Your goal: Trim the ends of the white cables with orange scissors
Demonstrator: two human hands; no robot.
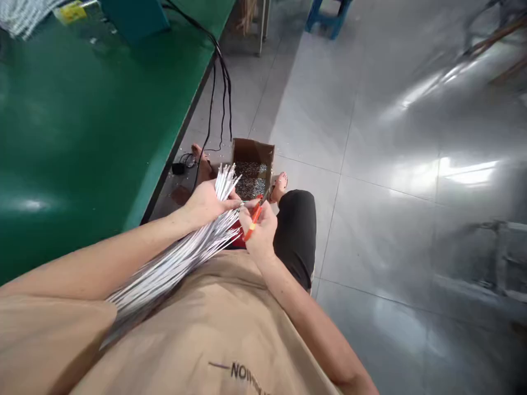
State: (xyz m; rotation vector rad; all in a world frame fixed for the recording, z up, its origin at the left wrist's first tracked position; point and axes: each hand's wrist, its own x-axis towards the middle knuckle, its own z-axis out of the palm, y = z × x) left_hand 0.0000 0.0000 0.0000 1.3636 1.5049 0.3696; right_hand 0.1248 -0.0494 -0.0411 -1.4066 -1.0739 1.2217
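A thick bundle of thin white wires point(185, 266) lies across my lap and under my left forearm. Closed round its upper part is my left hand point(208, 204), with the cut-looking ends fanning out above the fingers. In my right hand point(261, 227) I hold a small hand tool with orange-red handles point(252, 220), which looks like pliers or cutters; its jaws are too small to make out. The fingertips of both hands meet at the right side of the bundle, where a wire end seems pinched between them.
An open cardboard box point(253, 147) with shiny scraps inside stands on the floor between my feet. To the left is a green table point(82, 137), with black cables point(224, 71) hanging off its edge. A blue stool point(327, 19) stands at the far side.
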